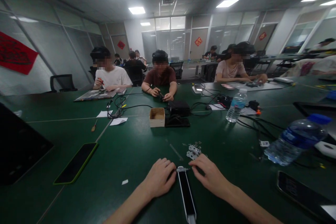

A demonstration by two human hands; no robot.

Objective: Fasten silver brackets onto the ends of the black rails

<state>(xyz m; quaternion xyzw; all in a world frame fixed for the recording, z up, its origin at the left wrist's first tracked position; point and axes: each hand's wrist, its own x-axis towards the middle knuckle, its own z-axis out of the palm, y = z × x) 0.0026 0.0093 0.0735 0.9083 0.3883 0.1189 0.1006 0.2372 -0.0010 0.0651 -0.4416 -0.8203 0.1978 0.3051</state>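
Note:
A long device with a black face and pale metal edges lies on the green table, pointing away from me. At its far end is a small metal crosspiece. My left hand rests to the left of that end, fingers curled together, thumb and fingertips close to the crosspiece; what they pinch is too small to make out. On the right side, my right hand has thumb and index finger apart near the crosspiece, with nothing visible between them. Small metal plates and several tiny rings lie just beyond my right fingertips.
A phone with a green edge lies left, a dark phone right. Two water bottles stand or lean at the right. An open cardboard box, cables and a screwdriver are farther off. Three people sit opposite.

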